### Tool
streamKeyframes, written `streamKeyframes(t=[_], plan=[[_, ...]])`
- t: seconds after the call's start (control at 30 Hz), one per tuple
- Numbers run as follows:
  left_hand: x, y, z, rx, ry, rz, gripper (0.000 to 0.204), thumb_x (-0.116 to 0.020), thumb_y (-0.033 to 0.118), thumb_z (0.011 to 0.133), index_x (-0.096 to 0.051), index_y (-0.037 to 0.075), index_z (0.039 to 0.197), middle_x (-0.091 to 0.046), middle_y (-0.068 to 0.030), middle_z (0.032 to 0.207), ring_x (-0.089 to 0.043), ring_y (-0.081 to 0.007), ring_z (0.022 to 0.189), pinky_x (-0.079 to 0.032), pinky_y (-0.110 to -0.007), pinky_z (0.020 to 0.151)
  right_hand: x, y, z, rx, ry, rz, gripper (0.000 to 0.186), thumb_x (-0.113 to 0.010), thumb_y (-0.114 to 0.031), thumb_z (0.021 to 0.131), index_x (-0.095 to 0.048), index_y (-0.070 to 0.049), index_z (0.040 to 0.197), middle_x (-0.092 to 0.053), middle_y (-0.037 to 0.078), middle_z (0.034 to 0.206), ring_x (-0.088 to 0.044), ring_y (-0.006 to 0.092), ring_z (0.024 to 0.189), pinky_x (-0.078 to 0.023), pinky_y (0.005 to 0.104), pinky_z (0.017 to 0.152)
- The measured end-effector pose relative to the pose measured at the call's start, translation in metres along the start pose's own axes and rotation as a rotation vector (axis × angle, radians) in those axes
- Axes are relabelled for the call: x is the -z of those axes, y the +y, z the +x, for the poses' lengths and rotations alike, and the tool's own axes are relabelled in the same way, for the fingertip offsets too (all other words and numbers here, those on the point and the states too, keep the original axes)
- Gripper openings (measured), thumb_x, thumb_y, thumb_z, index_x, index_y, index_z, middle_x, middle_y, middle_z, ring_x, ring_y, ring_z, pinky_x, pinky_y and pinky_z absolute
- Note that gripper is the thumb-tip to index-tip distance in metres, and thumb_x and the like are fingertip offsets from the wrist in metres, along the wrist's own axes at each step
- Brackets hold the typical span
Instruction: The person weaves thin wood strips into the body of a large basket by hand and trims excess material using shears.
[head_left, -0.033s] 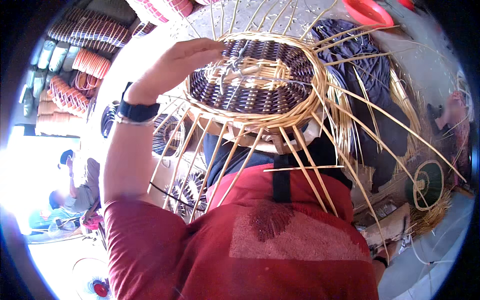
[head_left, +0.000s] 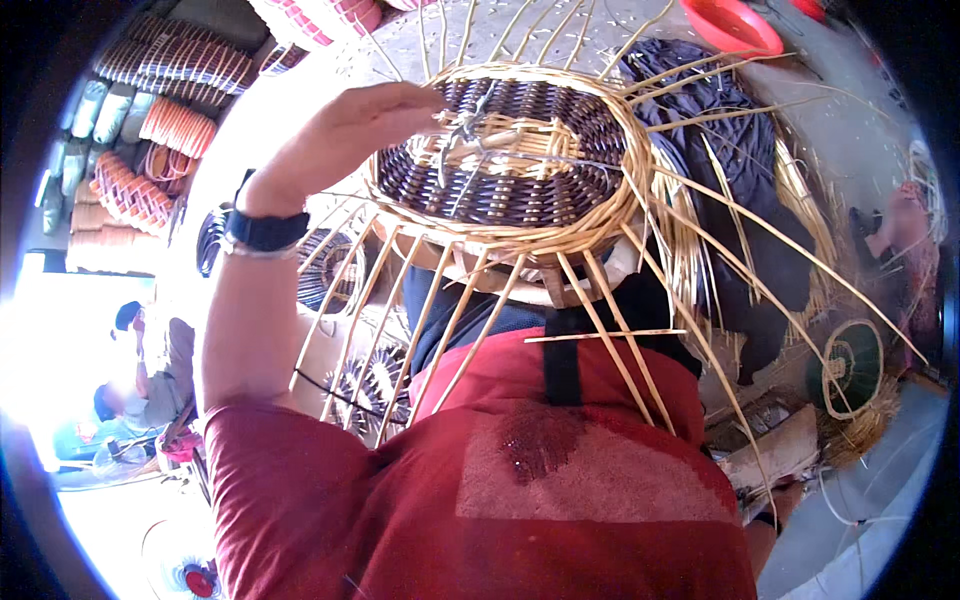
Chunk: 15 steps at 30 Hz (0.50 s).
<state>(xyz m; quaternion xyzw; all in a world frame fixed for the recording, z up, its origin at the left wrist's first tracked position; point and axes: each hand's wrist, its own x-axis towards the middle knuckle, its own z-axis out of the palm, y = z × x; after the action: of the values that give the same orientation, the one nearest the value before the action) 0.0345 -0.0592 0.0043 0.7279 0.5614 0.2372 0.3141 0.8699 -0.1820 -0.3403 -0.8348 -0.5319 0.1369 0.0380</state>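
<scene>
An oval woven basket base [head_left: 510, 165], dark purple with a natural cane rim and centre, is tipped up in front of my chest. Long pale cane stakes [head_left: 600, 340] fan out from its rim in all directions. My left hand [head_left: 350, 130], with a black watch on the wrist, is raised with the fingers stretched flat. Its fingertips rest on the upper left rim of the basket. My right hand is hidden somewhere behind the basket and my red shirt [head_left: 500, 480].
A coil of dark purple cane [head_left: 745, 170] lies at the right, and a red basin [head_left: 730, 25] sits above it. Stacks of woven baskets [head_left: 140, 140] stand at the upper left. A small round woven base [head_left: 850, 365] lies at the right. People sit at the far left [head_left: 140, 375].
</scene>
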Motion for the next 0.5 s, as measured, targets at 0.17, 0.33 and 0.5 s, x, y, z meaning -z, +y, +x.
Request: streamKeyframes(t=[0.17,0.33,0.5], plan=[[-0.024,0.012,-0.014,0.048,-0.186,-0.059,0.057,-0.078,0.04,0.101,-0.065,0.004,0.144,-0.074,-0.0072,0.117,-0.068,-0.0164,0.111,-0.056,-0.034,0.096,0.129,-0.136,0.023,0.254,0.166,0.212,0.03,-0.065,-0.012,0.086,-0.061,-0.006,0.114,-0.068,0.01,0.102,-0.061,0.0206,0.091,-0.051,0.0379,0.085],[-0.056,0.046,0.013,-0.107,-0.208,0.063,0.058,-0.08,0.04,0.099,-0.066,0.006,0.143,-0.075,-0.0115,0.118,-0.07,-0.022,0.11,-0.058,-0.038,0.094,0.216,-0.261,-0.01,0.59,0.056,0.413,0.031,-0.062,-0.008,0.086,-0.058,-0.005,0.116,-0.066,0.008,0.103,-0.058,0.0169,0.09,-0.05,0.0347,0.085],[-0.074,0.045,0.059,-0.408,0.147,0.612,0.05,-0.079,0.028,0.096,-0.066,0.006,0.138,-0.074,-0.018,0.123,-0.072,-0.0363,0.112,-0.059,-0.044,0.099,0.256,-0.371,-0.055,0.946,-0.341,0.558,0.032,-0.06,-0.005,0.085,-0.055,-0.004,0.117,-0.065,0.005,0.103,-0.056,0.0132,0.09,-0.049,0.0316,0.085]])
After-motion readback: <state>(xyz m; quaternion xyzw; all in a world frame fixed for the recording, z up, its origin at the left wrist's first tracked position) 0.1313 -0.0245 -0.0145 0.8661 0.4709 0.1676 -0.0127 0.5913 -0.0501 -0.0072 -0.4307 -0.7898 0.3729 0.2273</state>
